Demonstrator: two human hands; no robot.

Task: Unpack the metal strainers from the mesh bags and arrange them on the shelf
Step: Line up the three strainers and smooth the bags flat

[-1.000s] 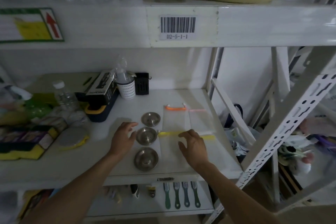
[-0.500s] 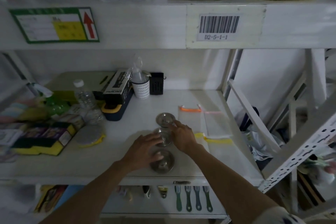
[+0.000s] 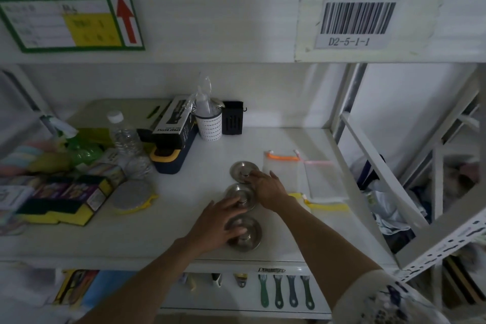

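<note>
— Strainers first: how many are out of their bags?

— Three show on the shelf (image 3: 302, 144), lying in a line that runs from the front edge toward the back. Taking the middle strainer (image 3: 238, 192) as the marker, the far strainer (image 3: 240, 169) sits just behind it and the near strainer (image 3: 247, 234) just in front, close to the shelf's front edge.

— And the mesh bags?

— To the right of the middle strainer they lie flat and look empty: an orange-trimmed bag (image 3: 281, 171), a pink-trimmed bag (image 3: 319, 179) beside it, and a yellow-trimmed bag (image 3: 326, 209) nearer the front. I see no bulge in any of them, so I judge the unpacking finished, though the mesh is pale and the light is dim.

— What are the hands doing?

— The left hand (image 3: 218, 223) lies palm down with fingers spread, its fingertips over the knob of the middle strainer and its thumb across the near one. It presses or nudges; nothing is lifted. The right hand (image 3: 265, 187) reaches past the middle strainer on its right, fingers loosely curled, fingertips touching the far strainer's rim. Whether it pinches the rim or only rests there I cannot tell.

— So what is left?

— Only tidying, as I read it: evening out the line of three, and perhaps clearing the empty bags
</note>
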